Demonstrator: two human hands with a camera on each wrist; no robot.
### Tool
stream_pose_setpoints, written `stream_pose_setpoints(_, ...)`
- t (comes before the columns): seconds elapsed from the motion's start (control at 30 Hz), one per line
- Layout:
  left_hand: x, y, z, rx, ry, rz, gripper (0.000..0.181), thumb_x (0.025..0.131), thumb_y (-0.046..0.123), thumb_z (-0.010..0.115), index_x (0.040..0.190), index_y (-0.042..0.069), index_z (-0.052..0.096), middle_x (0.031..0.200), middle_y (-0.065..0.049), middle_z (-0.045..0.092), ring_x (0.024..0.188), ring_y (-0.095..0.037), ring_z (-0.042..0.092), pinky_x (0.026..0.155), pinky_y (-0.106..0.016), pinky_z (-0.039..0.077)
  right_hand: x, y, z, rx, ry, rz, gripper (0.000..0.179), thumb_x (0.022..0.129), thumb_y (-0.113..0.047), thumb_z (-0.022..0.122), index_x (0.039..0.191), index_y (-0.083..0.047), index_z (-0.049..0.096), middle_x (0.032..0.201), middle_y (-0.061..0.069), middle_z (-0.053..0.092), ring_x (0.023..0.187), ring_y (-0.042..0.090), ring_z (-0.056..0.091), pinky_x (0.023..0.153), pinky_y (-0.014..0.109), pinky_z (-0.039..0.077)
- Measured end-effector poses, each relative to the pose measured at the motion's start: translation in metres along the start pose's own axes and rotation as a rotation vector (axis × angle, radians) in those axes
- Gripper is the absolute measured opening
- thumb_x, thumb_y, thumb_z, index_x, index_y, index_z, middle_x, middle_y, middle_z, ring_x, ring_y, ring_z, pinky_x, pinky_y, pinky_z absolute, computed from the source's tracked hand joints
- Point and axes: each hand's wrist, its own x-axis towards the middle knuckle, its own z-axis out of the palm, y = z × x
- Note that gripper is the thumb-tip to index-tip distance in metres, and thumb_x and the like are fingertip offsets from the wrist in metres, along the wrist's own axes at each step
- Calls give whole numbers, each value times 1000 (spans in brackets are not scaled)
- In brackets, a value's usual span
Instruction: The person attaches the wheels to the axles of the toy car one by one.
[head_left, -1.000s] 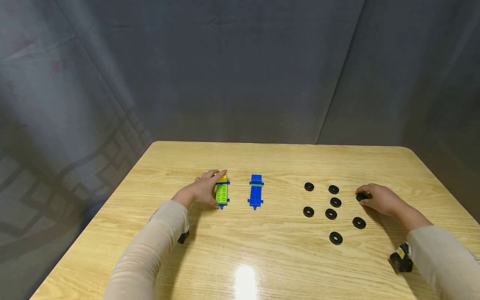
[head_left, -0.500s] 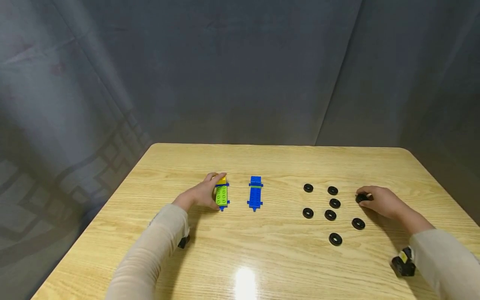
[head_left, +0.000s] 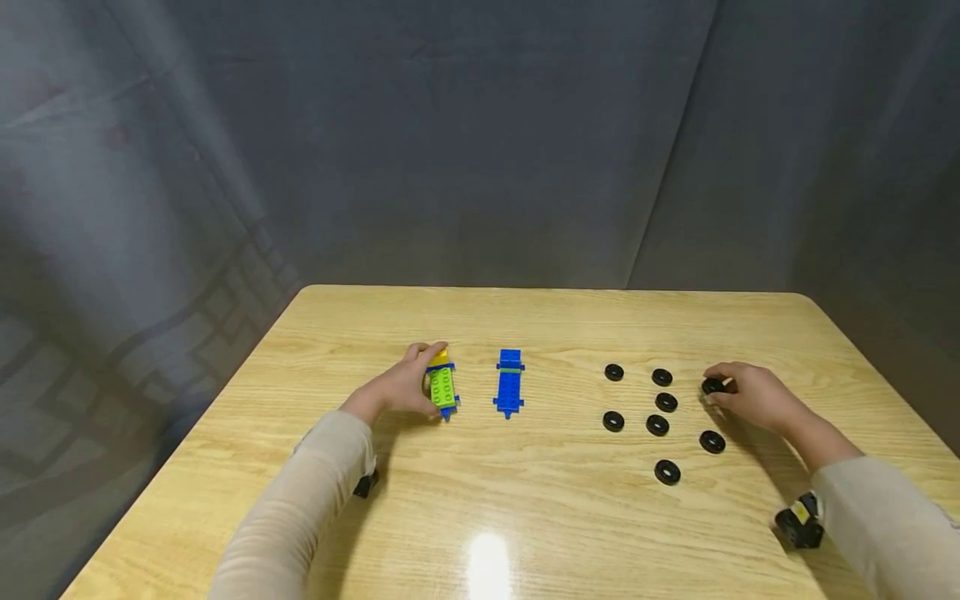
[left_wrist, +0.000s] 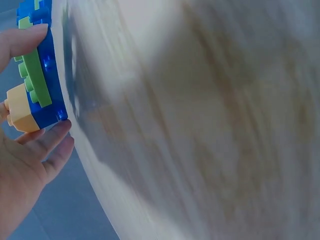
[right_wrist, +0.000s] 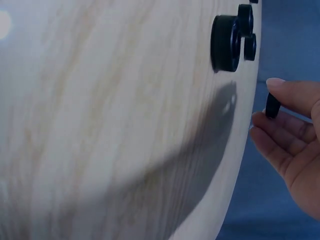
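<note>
My left hand point(head_left: 401, 389) grips a toy car body point(head_left: 442, 387) by its two ends, left of the middle of the table. The body has a blue base with axle stubs, a studded lime-green plate point(left_wrist: 35, 75) and a yellow brick point(left_wrist: 22, 107) at one end. To its right lies a second car body point(head_left: 509, 390), mostly blue, untouched. Over at the right, my right hand point(head_left: 753, 398) pinches a black toy wheel point(right_wrist: 272, 105) between thumb and fingers. In the right wrist view this wheel looks just off the table.
Several black wheels lie flat between the blue car body and my right hand, the nearest one point(head_left: 667, 472) toward the front. The wooden table point(head_left: 420, 533) ends at a grey curtain point(head_left: 480, 167) behind. Black wrist devices point(head_left: 799, 522) hang below the sleeves.
My right hand, holding the wheel, has shifted slightly left. The green and yellow car body has turned a little in my left hand. The other wheels and the blue body stay put.
</note>
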Motion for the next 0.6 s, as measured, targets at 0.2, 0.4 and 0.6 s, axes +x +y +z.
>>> stream_pose_setpoints(0.2,-3,8,-2,-14,-3,11,106,56,13,77,139,24,10,134,-15,10,99,-28,45,73,-33,43,-1,-10,-4,-8,40,-36,31,75,-3,62,100,12,54,92,26,55,73,31,55,59,40,45)
stream_pose_setpoints(0.4,-7,10,-4,-38,16,33,106,57,11,76,139,26,9,134,-15,10,101,-31,44,72,-33,43,-2,-27,-3,17,75,-65,30,76,-2,61,102,11,54,94,26,54,73,30,55,60,40,45)
stream_pose_setpoints(0.6,-13,15,-5,-67,27,76,106,57,12,76,139,26,9,134,-16,10,106,-34,40,73,-35,43,-3,-42,0,46,83,-115,32,75,-3,62,104,10,54,94,23,55,75,28,54,62,40,45)
